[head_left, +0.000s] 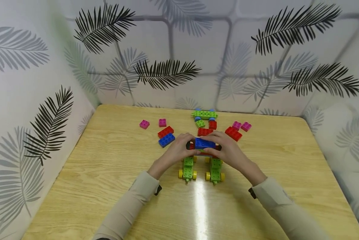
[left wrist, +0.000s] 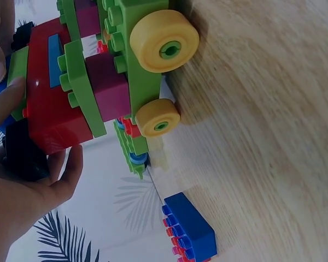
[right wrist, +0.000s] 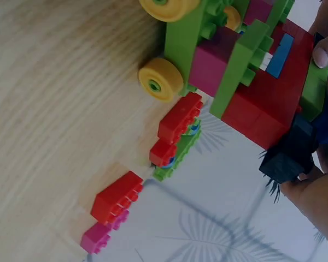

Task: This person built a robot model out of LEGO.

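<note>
Holding a brick model between them, both hands work near the middle of the wooden table. The left hand curls its fingers round the model's left end, and the right hand curls round the right end; both close on the top, where a blue brick sits on the uppermost layer.

The model looks light and stiff: hard moulded plastic, smooth and a little slippery on its flat faces. It is probably fragile only at the joints, since the layers hold by pressed studs and could pop apart under a twist. The safest hold seems to be the present one, at the two ends of the red body, squeezing along the layers and not prying them.

The wrist views show red bricks at the core, green plates and magenta bricks stacked against them, and two green wheeled bases with yellow wheels on the table. A black piece sits at the corner by the right palm; its exact shape is hard to make out.

Loose bricks lie beyond the model: red, magenta, green and a blue one.
</note>
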The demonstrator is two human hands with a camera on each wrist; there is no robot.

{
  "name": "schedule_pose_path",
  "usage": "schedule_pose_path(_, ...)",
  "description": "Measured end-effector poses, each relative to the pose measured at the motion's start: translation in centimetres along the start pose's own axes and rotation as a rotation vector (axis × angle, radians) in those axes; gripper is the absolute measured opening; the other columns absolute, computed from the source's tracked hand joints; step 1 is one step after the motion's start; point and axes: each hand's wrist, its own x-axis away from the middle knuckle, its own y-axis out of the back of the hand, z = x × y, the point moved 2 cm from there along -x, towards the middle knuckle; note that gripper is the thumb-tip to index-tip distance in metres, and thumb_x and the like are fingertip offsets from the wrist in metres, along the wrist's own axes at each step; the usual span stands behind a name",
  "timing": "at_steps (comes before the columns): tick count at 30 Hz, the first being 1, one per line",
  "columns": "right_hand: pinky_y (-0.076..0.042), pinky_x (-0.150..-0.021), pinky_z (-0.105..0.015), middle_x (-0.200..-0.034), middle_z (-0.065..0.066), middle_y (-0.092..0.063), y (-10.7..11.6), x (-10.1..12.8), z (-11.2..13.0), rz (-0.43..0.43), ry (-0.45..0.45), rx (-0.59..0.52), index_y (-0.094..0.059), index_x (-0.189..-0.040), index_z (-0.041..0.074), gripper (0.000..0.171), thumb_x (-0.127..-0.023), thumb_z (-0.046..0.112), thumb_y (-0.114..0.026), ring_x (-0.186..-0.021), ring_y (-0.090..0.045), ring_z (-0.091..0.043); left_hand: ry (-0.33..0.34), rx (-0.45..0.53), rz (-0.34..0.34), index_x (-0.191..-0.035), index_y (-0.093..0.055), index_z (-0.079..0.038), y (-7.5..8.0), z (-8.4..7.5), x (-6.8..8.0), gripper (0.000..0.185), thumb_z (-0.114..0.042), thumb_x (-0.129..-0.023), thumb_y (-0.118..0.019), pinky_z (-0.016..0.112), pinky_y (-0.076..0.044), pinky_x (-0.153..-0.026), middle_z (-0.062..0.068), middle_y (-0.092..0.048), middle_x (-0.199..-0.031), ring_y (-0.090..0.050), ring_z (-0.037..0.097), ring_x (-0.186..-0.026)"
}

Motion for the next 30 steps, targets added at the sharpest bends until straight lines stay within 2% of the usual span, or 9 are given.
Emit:
schedule_pose_path(4, -0.051, -0.084, -0.044, -0.119, -0.012, -0.061, -0.6, 0.8, -0.8, -0.027, -0.031, 0.005, -0.053, -0.137, 0.008, 0.062, -0.081, 0.017, -0.078, -0.103, -0.055, -0.029, -0.019, -0.003, -0.001, -0.117, -0.062, -0.006, -0.2, 0.0, 0.1, 0.039, -0.028, -0.087, -0.073, 0.039, -0.047, -0.088, 0.006, -0.060, -0.112, -0.052, 0.024, -0.104)
schedule_pose_path(6, -0.051, -0.084, -0.044, -0.117, -0.013, -0.062, -0.8, 1.2, -1.2, -0.048, -0.036, 0.018, -0.051, -0.138, 0.007, 0.066, -0.079, 0.014, -0.080, -0.100, -0.056, -0.029, -0.011, 0.016, 0.006, -0.123, -0.059, -0.007, -0.2, 0.2, 0.2, 0.046, -0.033, -0.088, -0.071, 0.041, -0.046, -0.092, 0.006, -0.059, -0.117, -0.051, 0.025, -0.110)
schedule_pose_path(9, -0.051, -0.083, -0.043, -0.114, -0.013, -0.061, -1.0, 1.6, -1.5, -0.067, -0.050, 0.020, -0.050, -0.139, 0.007, 0.068, -0.078, 0.013, -0.081, -0.097, -0.056, -0.028, 0.004, 0.081, 0.009, -0.133, -0.053, -0.011, 0.4, 0.8, 0.6, 0.055, -0.048, -0.093, -0.057, 0.045, -0.043, -0.098, 0.005, -0.055, -0.127, -0.047, 0.025, -0.120)
schedule_pose_path(12, -0.049, -0.088, -0.046, -0.120, -0.013, -0.061, -1.1, 1.9, -1.7, -0.067, -0.062, 0.015, -0.050, -0.139, 0.007, 0.068, -0.078, 0.014, -0.080, -0.103, -0.057, -0.029, 0.011, 0.143, -0.043, -0.136, -0.051, -0.011, 1.4, 1.6, 1.2, 0.063, -0.058, -0.096, -0.038, 0.046, -0.042, -0.099, 0.006, -0.053, -0.132, -0.047, 0.025, -0.122)
schedule_pose_path(15, -0.046, -0.094, -0.049, -0.128, -0.014, -0.059, -1.0, 1.9, -1.7, -0.066, -0.063, 0.003, -0.051, -0.138, 0.006, 0.066, -0.079, 0.015, -0.080, -0.113, -0.056, -0.032, 0.015, 0.138, -0.140, -0.130, -0.056, -0.006, 2.6, 2.7, 1.6, 0.064, -0.056, -0.099, -0.030, 0.046, -0.044, -0.096, 0.011, -0.058, -0.123, -0.052, 0.026, -0.114)
schedule_pose_path(18, -0.044, -0.096, -0.050, -0.129, -0.014, -0.058, -0.8, 1.9, -1.7, -0.070, -0.061, -0.001, -0.054, -0.135, 0.005, 0.062, -0.079, 0.015, -0.079, -0.116, -0.055, -0.032, 0.079, 0.076, -0.222, -0.124, -0.060, -0.004, 3.7, 3.9, 1.9, 0.053, -0.047, -0.101, -0.038, 0.046, -0.043, -0.098, 0.011, -0.060, -0.119, -0.053, 0.028, -0.113)
schedule_pose_path(21, -0.045, -0.096, -0.049, -0.128, -0.014, -0.059, -0.7, 2.0, -1.8, -0.068, -0.066, -0.004, -0.055, -0.133, 0.004, 0.059, -0.080, 0.015, -0.079, -0.115, -0.055, -0.032, 0.164, 0.005, -0.258, -0.123, -0.060, -0.002, 4.3, 5.1, 2.1, 0.044, -0.039, -0.101, -0.048, 0.044, -0.045, -0.095, 0.013, -0.060, -0.117, -0.053, 0.030, -0.111)
schedule_pose_path(25, -0.046, -0.094, -0.049, -0.126, -0.014, -0.060, -0.7, 2.1, -1.9, -0.079, -0.066, -0.015, -0.056, -0.132, 0.003, 0.058, -0.080, 0.013, -0.079, -0.112, -0.056, -0.031, 0.260, -0.110, -0.239, -0.123, -0.060, 0.001, 4.0, 6.8, 2.0, 0.041, -0.031, -0.097, -0.058, 0.042, -0.048, -0.087, 0.016, -0.058, -0.118, -0.054, 0.031, -0.103)
schedule_pose_path(30, -0.048, -0.092, -0.048, -0.124, -0.014, -0.062, -0.9, 2.0, -2.0, -0.080, -0.063, -0.011, -0.057, -0.131, 0.004, 0.058, -0.079, 0.014, -0.080, -0.110, -0.058, -0.030, 0.363, -0.230, -0.178, -0.127, -0.057, 0.000, 3.0, 8.2, 1.7, 0.044, -0.025, -0.092, -0.067, 0.045, -0.048, -0.091, 0.017, -0.052, -0.123, -0.051, 0.033, -0.109)
